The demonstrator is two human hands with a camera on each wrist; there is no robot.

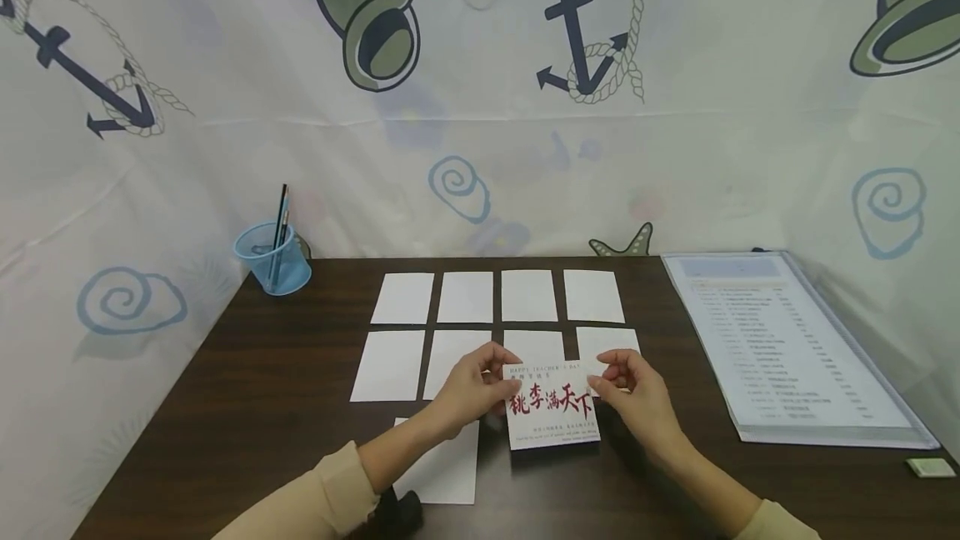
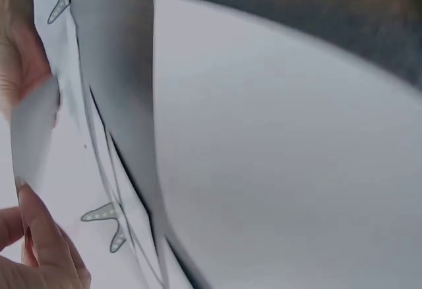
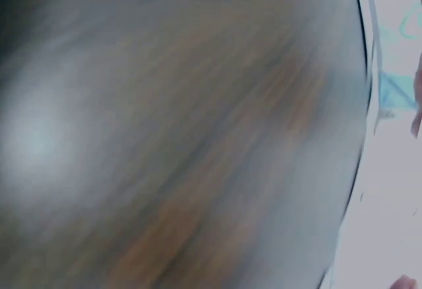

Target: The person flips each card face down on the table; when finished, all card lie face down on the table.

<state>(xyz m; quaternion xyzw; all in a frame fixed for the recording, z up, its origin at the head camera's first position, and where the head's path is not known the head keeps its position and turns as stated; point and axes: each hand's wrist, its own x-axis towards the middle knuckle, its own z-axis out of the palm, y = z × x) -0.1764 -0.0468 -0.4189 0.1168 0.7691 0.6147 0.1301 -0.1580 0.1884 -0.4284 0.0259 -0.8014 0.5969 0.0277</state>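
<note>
A square white card (image 1: 551, 432) with red Chinese characters and small print is held up over the front of the table, its printed face turned up toward the head camera. My left hand (image 1: 474, 390) pinches its left edge between thumb and fingers. At the opposite edge, the thumb and fingers of my right hand (image 1: 643, 402) hold it too. The left wrist view catches this card (image 2: 33, 137) nearly edge-on between both hands. Under my left forearm lies a blank white card (image 1: 442, 465), partly covered by the arm. The right wrist view is blurred and mostly shows tabletop.
Several blank white cards (image 1: 400, 298) lie in two rows behind my hands. A blue cup (image 1: 288, 269) with pencils stands at the back left. At the right lies a printed sheet in a clear holder (image 1: 810, 357), with a small pale green-white block (image 1: 931, 467) near its front corner.
</note>
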